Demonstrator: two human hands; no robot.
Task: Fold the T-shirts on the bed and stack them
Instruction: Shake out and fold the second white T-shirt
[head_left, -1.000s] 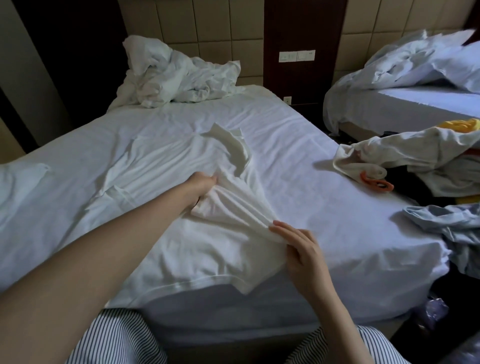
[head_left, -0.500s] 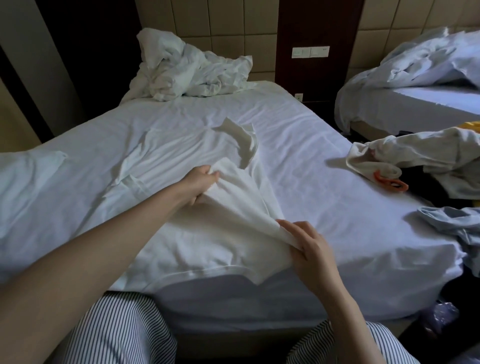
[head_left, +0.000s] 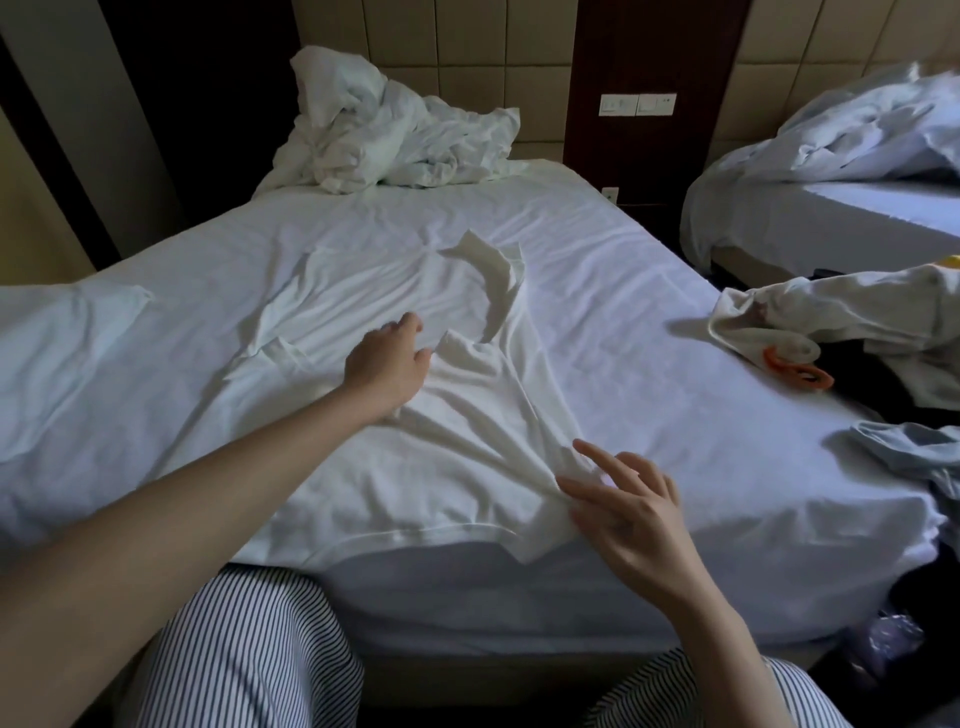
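White T-shirt (head_left: 467, 447) runs hem-near, collar-far (seemingly half-folded) — left hand (head_left: 384, 364), right hand (head_left: 628, 514) loose, gripping nothing.

L arm stretched fwd, L hand (head_left: 387, 364) w/ fingers loose & parted, R hand (head_left: 623, 514) nearer the body, palm down, fingers splayed.

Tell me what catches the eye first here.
A white T-shirt lies on the bed, partly folded, the left hand open over its upper part and the right hand spread at its lower right corner. A crumpled white duvet sits at the bed's head; a pile of clothes lies at the right edge.
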